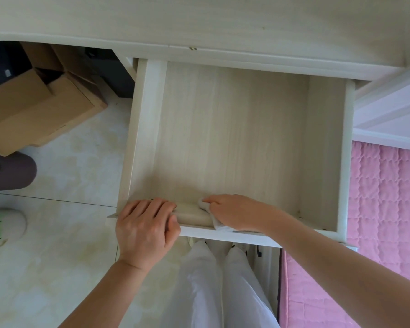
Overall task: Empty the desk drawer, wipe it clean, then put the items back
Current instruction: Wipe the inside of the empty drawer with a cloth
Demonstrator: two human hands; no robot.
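**Drawer is empty, wiping is in progress**

The drawer [234,138] stands pulled out from under the counter [199,24] with nothing inside. The right hand [232,213] presses a white cloth [214,221], held under curled fingers, against the inner front wall. The left hand [145,223] grips the front edge near its left corner. Emptying looks done; the rest of the wiping and putting the items back remain. No items are visible.

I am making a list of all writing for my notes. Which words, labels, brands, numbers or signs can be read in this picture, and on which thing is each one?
No text can be read.
Small pale tag on the dark thing at upper left: too small and blurred to read.
Box, drawer, cloth, pink quilt: no writing shows.
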